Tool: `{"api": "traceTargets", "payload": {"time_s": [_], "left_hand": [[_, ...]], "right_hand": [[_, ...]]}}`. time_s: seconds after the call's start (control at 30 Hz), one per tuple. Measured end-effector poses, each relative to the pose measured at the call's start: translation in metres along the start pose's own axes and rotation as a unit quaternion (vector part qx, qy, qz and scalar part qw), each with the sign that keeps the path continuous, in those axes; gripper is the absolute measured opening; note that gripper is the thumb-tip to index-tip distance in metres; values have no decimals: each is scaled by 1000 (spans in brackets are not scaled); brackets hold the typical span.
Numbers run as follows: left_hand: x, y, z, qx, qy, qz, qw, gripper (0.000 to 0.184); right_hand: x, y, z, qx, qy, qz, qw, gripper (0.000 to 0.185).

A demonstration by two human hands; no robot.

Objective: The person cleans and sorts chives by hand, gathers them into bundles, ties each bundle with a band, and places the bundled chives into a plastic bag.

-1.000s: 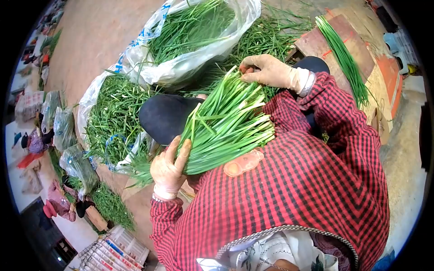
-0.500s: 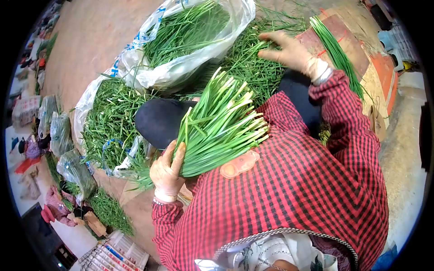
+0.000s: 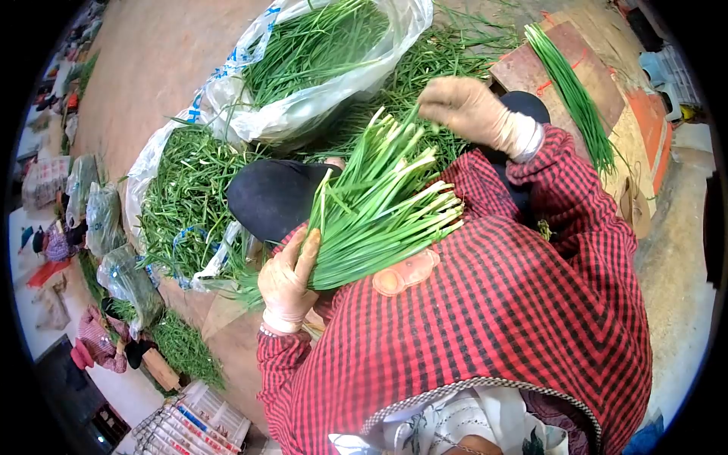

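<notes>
A thick bunch of garlic chives [image 3: 379,212] lies across my lap, its pale cut ends fanned out up and to the right. My left hand [image 3: 288,280], in a pale glove, grips the leafy end of the bunch. Just above the pale ends is my right hand [image 3: 466,114], also gloved, with its fingers drawn together in a pinch. A green strand shows by those fingertips, but I cannot make out whether it is held.
An open plastic bag [image 3: 334,98] of chives stands ahead. Loose green trimmings [image 3: 189,182] are heaped at left. A neat chive bundle [image 3: 572,98] lies on a board [image 3: 523,68] at right. Filled bags [image 3: 129,280] and a crate [image 3: 197,417] stand far left.
My right hand has come down and nearer from over the trimmings to the pale ends of the chives, and its fingers have closed. The left hand keeps its grip.
</notes>
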State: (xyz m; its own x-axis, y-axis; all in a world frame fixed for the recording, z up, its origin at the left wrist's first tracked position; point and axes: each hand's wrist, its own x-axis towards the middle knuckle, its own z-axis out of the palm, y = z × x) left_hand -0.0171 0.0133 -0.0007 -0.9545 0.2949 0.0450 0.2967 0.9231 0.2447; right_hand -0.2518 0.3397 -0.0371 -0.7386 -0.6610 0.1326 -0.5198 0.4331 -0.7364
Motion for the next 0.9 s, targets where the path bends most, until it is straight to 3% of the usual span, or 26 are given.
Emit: {"api": "traceTargets", "payload": {"time_s": [0.1, 0.2, 0.27, 0.33, 0.37, 0.43, 0.53, 0.6, 0.67, 0.77, 0.9], "left_hand": [[0, 0, -1, -4, 7, -4, 1000, 84], [-4, -3, 0, 1, 7, -8, 1000, 83], [-8, -4, 3, -5, 7, -13, 1000, 83], [-6, -6, 4, -10, 7, -17, 1000, 83], [-5, -6, 3, -6, 0, -16, 1000, 83], [0, -5, 2, -1, -8, -15, 1000, 83], [10, -3, -4, 9, -43, -9, 999, 87], [17, -1, -11, 27, -90, -1, 996, 90], [21, 2, -16, 36, -95, -1, 995, 92], [24, 5, -21, 40, -99, 4, 994, 93], [22, 4, -16, 44, -106, 4, 993, 95]], "right_hand": [[0, 27, -26, -29, 81, 129, 988, 22], [-7, 80, -66, -84, 188, 308, 929, 29], [-17, 132, -83, 17, 238, 365, 900, 30], [-17, 121, -67, -49, 210, 321, 922, 33], [-14, 115, -54, -33, 189, 243, 951, 35], [-1, 55, -40, 14, 75, 154, 985, 37], [17, -29, -15, 143, -125, 85, 978, 38], [30, -54, 7, 9, -162, -12, 987, 38], [42, -58, 37, -39, -122, -87, 988, 53], [54, -86, 50, -65, -231, -73, 968, 69], [56, -87, 81, -51, -257, -63, 963, 28]]}}
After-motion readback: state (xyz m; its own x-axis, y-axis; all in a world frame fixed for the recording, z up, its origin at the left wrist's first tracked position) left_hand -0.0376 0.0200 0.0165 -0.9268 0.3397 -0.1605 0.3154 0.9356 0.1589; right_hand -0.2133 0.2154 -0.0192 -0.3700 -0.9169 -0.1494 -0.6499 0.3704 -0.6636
